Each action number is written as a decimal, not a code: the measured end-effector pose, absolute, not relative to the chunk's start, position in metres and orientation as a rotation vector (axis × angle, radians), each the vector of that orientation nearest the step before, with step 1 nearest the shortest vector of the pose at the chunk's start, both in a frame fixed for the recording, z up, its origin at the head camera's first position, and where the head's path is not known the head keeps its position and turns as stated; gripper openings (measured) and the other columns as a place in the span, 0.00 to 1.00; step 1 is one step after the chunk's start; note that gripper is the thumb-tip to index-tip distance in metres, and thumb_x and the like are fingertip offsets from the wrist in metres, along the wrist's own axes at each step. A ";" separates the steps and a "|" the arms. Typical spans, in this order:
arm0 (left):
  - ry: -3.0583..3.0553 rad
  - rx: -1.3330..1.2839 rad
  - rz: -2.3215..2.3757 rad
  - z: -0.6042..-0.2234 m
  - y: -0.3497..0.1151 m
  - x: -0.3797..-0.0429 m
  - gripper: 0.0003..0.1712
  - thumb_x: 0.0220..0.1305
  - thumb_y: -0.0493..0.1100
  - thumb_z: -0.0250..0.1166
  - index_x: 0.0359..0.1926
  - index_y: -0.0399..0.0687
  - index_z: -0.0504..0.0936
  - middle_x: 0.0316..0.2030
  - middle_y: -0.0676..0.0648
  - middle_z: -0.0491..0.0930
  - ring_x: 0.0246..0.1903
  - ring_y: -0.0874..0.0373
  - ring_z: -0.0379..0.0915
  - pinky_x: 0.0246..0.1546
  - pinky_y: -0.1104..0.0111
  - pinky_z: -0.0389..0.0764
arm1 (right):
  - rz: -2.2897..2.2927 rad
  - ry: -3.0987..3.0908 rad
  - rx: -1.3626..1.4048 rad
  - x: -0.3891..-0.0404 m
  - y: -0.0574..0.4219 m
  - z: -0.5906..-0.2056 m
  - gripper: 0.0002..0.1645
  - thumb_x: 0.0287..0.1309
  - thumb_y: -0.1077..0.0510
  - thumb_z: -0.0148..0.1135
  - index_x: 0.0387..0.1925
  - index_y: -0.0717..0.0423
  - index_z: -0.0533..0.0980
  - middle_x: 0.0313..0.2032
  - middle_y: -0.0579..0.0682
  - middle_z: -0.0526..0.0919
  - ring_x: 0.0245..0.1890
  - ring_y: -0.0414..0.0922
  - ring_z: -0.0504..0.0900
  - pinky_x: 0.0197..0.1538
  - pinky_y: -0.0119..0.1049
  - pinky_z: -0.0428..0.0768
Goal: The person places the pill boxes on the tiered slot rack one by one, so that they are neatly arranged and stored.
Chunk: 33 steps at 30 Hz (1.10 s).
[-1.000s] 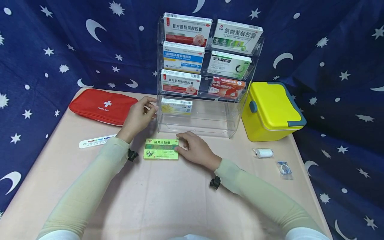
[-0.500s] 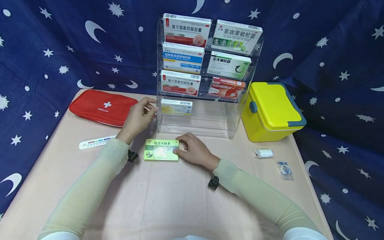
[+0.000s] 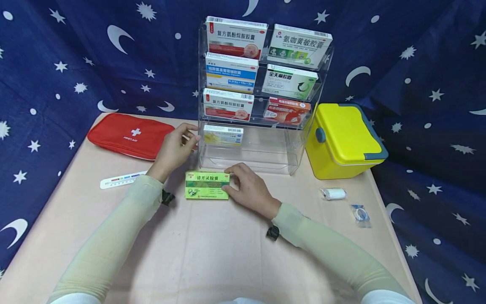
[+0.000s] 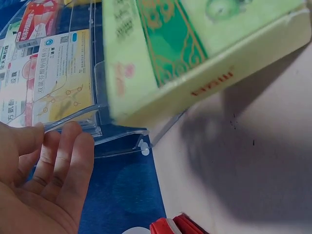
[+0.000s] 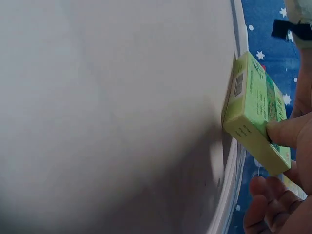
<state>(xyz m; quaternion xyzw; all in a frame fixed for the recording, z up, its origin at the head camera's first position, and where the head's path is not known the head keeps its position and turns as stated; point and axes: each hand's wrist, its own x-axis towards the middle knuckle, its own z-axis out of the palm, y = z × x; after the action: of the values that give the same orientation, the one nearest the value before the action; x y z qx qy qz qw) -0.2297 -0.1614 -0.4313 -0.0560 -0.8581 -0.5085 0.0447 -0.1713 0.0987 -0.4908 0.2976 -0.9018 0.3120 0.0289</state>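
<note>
My right hand pinches the right end of a yellow-green medicine box in front of the rack. In the right wrist view, the thumb lies on the printed face of that medicine box, with fingers behind its far edge. My left hand holds the left side of a clear acrylic display rack. From the left wrist, the thumb and fingers of this hand pinch the rack's clear edge. Beside them, a white-and-yellow medicine box stands on the lowest tier.
Several medicine boxes fill the upper tiers, among them a red one. A red first-aid pouch and a white thermometer strip lie at left. At right are a yellow lidded box, a bandage roll and a small packet.
The yellow-green medicine box has shifted slightly right and toward the rack with my right hand. My left hand stays at the rack's side.
</note>
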 end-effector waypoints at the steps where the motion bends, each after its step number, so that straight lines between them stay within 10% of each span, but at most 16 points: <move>1: -2.622 -0.175 -1.547 -0.431 -0.161 -0.230 0.17 0.73 0.39 0.63 0.60 0.45 0.77 0.39 0.44 0.79 0.33 0.49 0.83 0.30 0.70 0.82 | 0.971 -2.764 0.940 -0.169 0.099 -0.490 0.25 0.62 0.47 0.71 0.57 0.48 0.75 0.48 0.45 0.76 0.37 0.41 0.75 0.35 0.34 0.75; 19: -2.630 -0.189 -1.527 -0.433 -0.159 -0.231 0.16 0.73 0.39 0.63 0.59 0.46 0.77 0.38 0.44 0.80 0.33 0.49 0.83 0.30 0.67 0.80 | 1.500 -2.649 0.913 -0.163 0.114 -0.481 0.20 0.61 0.62 0.73 0.53 0.51 0.76 0.45 0.44 0.81 0.41 0.40 0.83 0.38 0.35 0.82; 33: -2.630 -0.173 -1.529 -0.433 -0.160 -0.230 0.17 0.73 0.40 0.63 0.60 0.46 0.77 0.38 0.45 0.79 0.33 0.48 0.83 0.29 0.68 0.81 | 1.475 -2.437 0.545 -0.207 0.210 -0.360 0.19 0.60 0.73 0.67 0.53 0.69 0.75 0.46 0.59 0.82 0.42 0.46 0.80 0.37 0.33 0.75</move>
<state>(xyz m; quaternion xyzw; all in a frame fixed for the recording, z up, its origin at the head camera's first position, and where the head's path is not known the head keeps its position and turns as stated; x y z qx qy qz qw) -0.2300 -0.1599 -0.4328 -0.0566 -0.8621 -0.5013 0.0471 -0.2066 0.2104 -0.3595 0.1867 -0.8341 0.5050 0.1204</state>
